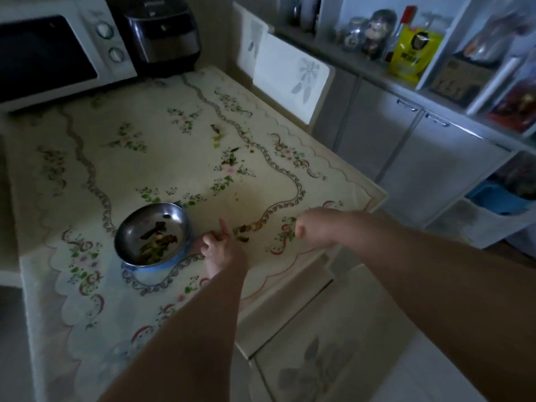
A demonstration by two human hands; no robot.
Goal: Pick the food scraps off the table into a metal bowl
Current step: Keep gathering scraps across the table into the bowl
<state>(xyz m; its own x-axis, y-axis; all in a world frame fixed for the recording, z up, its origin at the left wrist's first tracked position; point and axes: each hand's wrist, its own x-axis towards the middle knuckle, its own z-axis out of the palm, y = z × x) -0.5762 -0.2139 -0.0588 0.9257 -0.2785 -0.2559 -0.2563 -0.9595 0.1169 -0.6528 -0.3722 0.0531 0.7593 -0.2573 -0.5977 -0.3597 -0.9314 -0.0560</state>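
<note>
A metal bowl (136,227) stands on the floral tablecloth near the front edge, with several dark and green scraps inside. My left hand (219,246) rests just right of the bowl, index finger raised, the other fingers loosely bent, thumb toward the bowl's side. A small heap of food scraps (246,230) lies between my hands. My right hand (314,227) hovers right of that heap, fingers curled under; whether it holds anything is hidden. More scraps (230,158) lie mid-table, and another bit (216,132) lies farther back.
A white microwave (58,50) and a dark rice cooker (164,33) stand at the table's back left. The table's right edge (374,198) faces grey cabinets (406,146) with shelves of jars and packets above. A white chair back (290,82) is at the far side.
</note>
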